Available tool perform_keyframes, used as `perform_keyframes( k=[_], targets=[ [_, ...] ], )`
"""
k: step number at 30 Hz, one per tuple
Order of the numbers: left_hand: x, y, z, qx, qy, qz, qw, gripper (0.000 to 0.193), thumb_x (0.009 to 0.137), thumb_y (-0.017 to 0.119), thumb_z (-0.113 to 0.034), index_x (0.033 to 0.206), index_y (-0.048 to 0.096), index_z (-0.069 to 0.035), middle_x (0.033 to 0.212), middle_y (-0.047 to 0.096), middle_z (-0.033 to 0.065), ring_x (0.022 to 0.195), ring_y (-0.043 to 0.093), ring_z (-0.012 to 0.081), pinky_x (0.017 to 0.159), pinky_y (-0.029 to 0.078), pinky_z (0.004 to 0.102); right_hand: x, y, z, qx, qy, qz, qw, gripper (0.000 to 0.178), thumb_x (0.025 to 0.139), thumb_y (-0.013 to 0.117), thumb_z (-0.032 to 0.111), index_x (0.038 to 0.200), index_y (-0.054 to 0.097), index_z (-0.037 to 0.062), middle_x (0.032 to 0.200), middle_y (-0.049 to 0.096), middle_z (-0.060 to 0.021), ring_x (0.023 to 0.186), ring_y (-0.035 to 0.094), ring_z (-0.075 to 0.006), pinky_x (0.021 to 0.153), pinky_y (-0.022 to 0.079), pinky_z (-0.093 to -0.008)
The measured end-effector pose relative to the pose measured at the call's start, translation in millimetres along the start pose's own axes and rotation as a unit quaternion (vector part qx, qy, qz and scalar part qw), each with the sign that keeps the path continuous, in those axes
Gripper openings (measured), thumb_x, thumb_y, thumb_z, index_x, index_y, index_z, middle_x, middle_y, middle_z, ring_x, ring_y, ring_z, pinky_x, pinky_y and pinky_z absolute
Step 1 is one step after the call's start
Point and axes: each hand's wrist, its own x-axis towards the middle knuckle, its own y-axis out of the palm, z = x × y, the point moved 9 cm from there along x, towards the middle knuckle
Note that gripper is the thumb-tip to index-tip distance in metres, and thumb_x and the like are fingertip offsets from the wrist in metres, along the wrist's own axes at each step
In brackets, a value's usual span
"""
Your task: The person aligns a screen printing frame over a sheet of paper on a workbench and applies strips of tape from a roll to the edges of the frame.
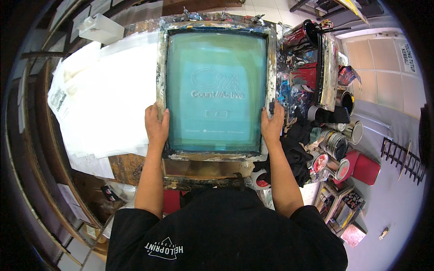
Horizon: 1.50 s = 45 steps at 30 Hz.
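A screen printing frame (215, 156) lies on the work table in front of me, its wooden rim crusted with old ink. Its teal-green mesh (217, 54) carries a stencil of lettering and a logo. Along the left rim, my left hand (156, 126) grips the lower half, thumb on top and fingers at the outer side. My right hand (272, 125) holds the opposite rim at about the same height. The undersides of both hands' fingers are hidden. Left of the frame is a wide spread of white paper sheets (104, 104), some with print on them.
A white plastic tub (101, 29) stands at the far left. Ink-stained cans (307, 74), black cloth (296, 142) and stacked tin lids (333, 142) crowd the right side. A roll of tape (260, 179) sits at the near edge, and a red chair (365, 169) is farther right.
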Motion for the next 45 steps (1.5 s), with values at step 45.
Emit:
perform_keyframes(
  k=[45],
  targets=[
    [-2.0, -1.8, -6.2, -0.111, 0.0, -0.055, 0.992, 0.045, 0.096, 0.07, -0.017, 0.132, 0.06, 0.008, 0.118, 0.059, 0.0194, 0.109, 0.059, 0.0317, 0.094, 0.049, 0.0375, 8.1, 0.3, -2.7, 0.02, 0.029, 0.027, 0.999, 0.053, 0.096, 0.064, 0.016, 0.141, 0.048, -0.0085, 0.13, 0.054, -0.028, 0.121, 0.052, -0.0432, 0.106, 0.04, -0.0479]
  ],
)
